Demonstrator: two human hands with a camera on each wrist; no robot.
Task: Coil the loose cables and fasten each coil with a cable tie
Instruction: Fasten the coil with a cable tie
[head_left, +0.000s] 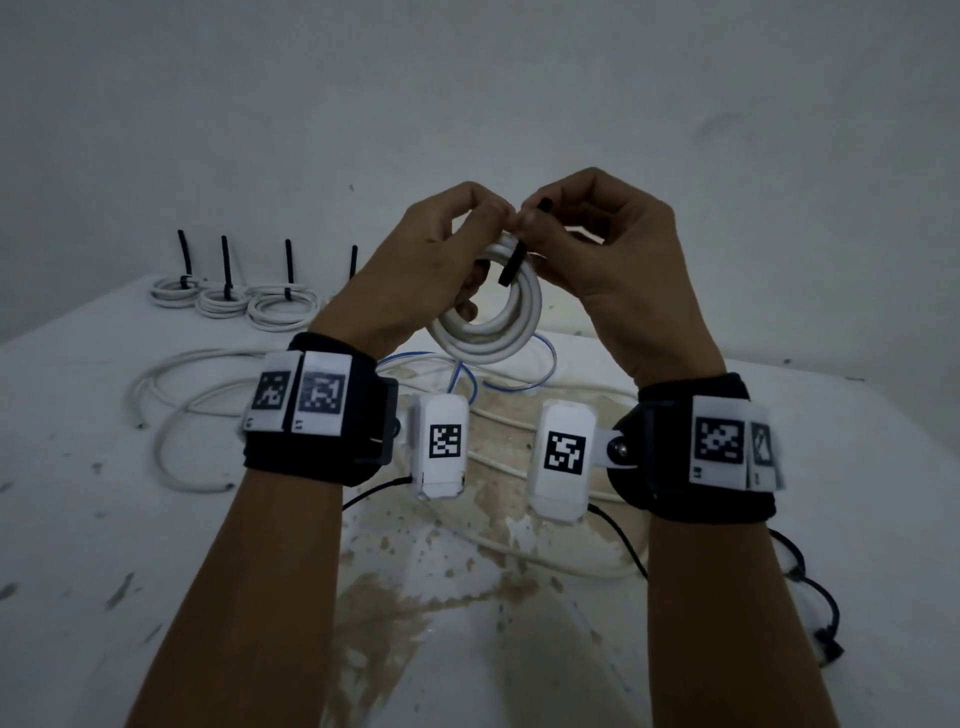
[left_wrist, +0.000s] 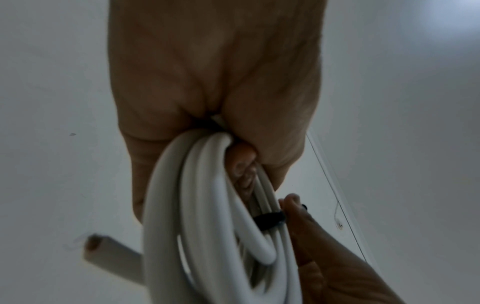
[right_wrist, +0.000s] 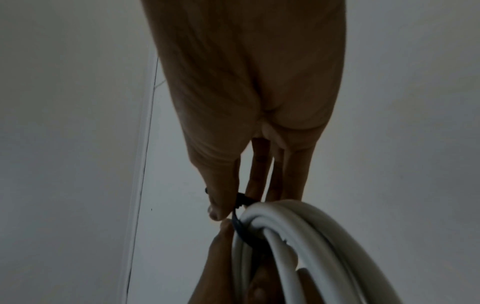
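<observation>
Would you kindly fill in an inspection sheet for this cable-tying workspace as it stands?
Surface: white table, paint worn off in brown patches at its middle.
Job's things: white coil held up above the table, black cable tie looped around its top; three tied coils at the far left, tie tails upright; a fourth upright tail shows behind the left wrist.
Clutter: nothing seen.
Grippers: left hand grips the coil; right hand pinches the tie.
Cables: loose white cables and a blue cable sprawl on the table.
Surroundings: plain white wall.
</observation>
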